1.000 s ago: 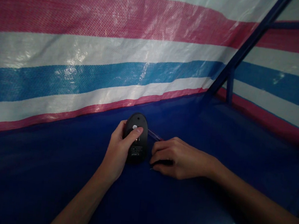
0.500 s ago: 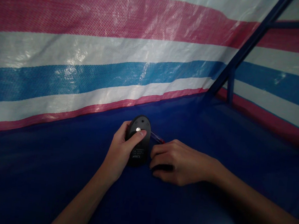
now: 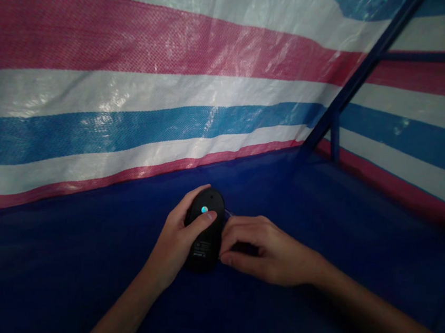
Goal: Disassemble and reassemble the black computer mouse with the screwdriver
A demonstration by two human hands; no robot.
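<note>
A black computer mouse [image 3: 207, 239] stands roughly upright above the blue surface, its underside facing me. Small printed text and a round shiny spot show on that underside. My left hand [image 3: 175, 238] is closed around the mouse's left side, thumb across its underside. At the mouse's lower right edge, my right hand [image 3: 267, 253] has thumb and fingers curled together in a pinch; whatever they hold, if anything, is hidden. A sliver of a thin clear item [image 3: 228, 213] shows between the mouse and my right knuckles, too little to name.
The dark blue surface [image 3: 56, 271] spreads beneath both hands. Behind it hangs a red, white and blue striped woven sheet [image 3: 132, 120]. A blue slanted frame bar [image 3: 352, 85] stands at the back right corner, with more striped sheet beyond.
My right hand's fingertips have come up to the mouse's right edge, from slightly apart. The clear item with a red part is now mostly covered. The view has tilted up slightly.
</note>
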